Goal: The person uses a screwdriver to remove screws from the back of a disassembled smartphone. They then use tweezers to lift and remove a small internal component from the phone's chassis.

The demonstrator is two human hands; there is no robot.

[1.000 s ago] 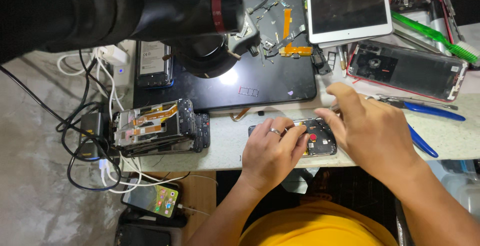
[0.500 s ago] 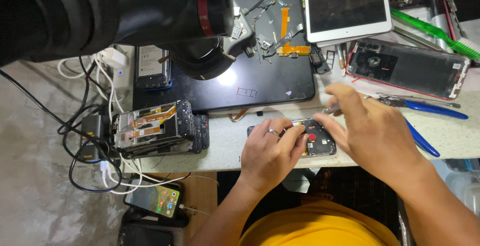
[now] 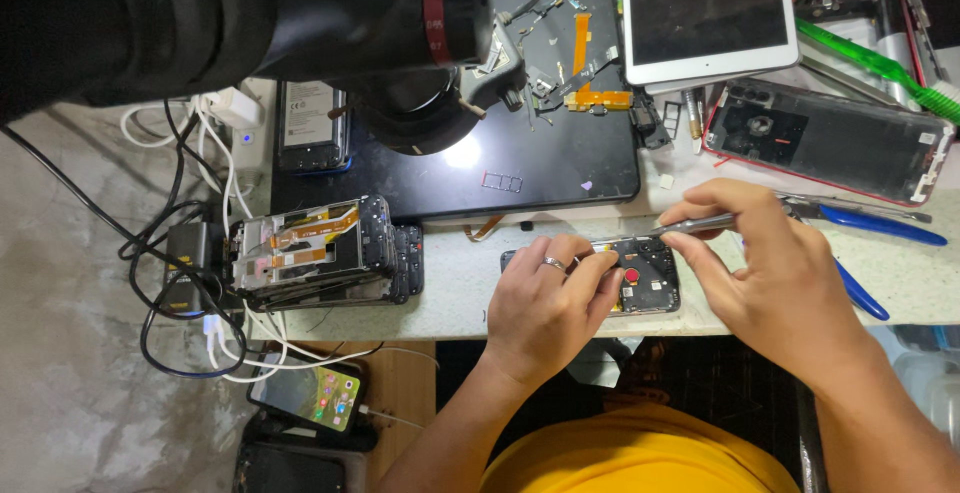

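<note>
At the front edge of the workbench (image 3: 450, 293), my left hand (image 3: 545, 303) presses down on an opened phone (image 3: 640, 273), fingers curled over its left half and pinning it flat, a ring on one finger. My right hand (image 3: 775, 263) pinches a slim metal tool (image 3: 695, 224) between thumb and forefinger, its tip over the phone's upper edge. Blue-handled pliers (image 3: 870, 228) lie just right of that hand. Behind the phone a black mat (image 3: 540, 168) carries loose parts and an orange flex cable (image 3: 583, 63); a white tablet (image 3: 705, 13) sits at the back edge, a red-framed phone back (image 3: 830, 143) toward the right. A stack of stripped phone frames (image 3: 320, 253) occupies the left edge, near tangled cables (image 3: 180, 253). A microscope head (image 3: 300, 13) looms over the back left.
</note>
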